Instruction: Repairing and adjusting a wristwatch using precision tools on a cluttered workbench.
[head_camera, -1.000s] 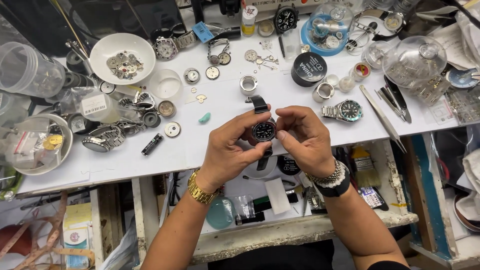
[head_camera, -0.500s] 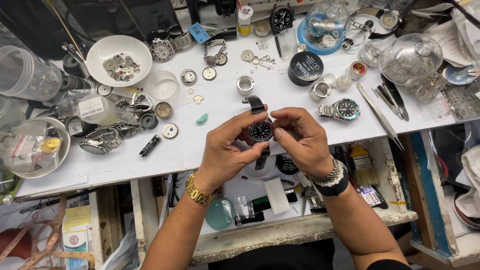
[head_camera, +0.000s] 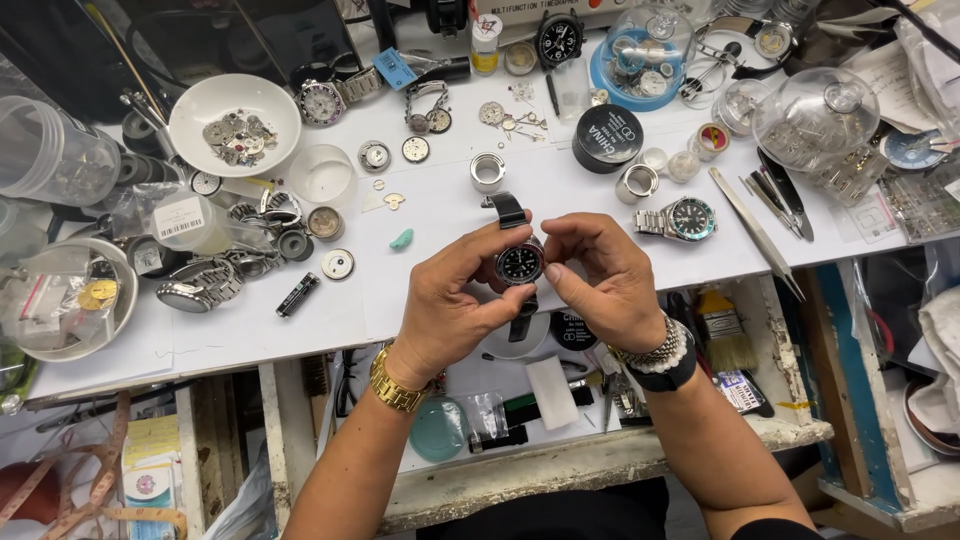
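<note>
Both hands meet over the front edge of the white worktable (head_camera: 440, 215), and between them sits a black-dial wristwatch (head_camera: 520, 264) with a dark strap. The watch is held in the air just above the table's front edge, dial up toward the camera.

The left hand (head_camera: 450, 310) comes in from the lower left and closes thumb and forefinger on the left side of the case, the thumb lying under and across toward the dial. The right hand (head_camera: 600, 285) comes from the lower right, and its fingertips (head_camera: 553, 272) pinch the right side of the case, where a crown would sit, though the crown itself is hidden. So both hands are shut on the same watch, one at each flank.

The strap's long axis runs away from the person: one half rises toward the table's back edge, the other hangs down toward the open drawer (head_camera: 600, 440) below. The case therefore lies crosswise between the two grips, with neither hand clearly nearer; the fingers of both touch it.

Well apart to the right, a steel watch with a green-blue bezel (head_camera: 680, 218) lies flat on the table, and a long pair of tweezers (head_camera: 755, 232) lies beyond it toward the right edge.
</note>
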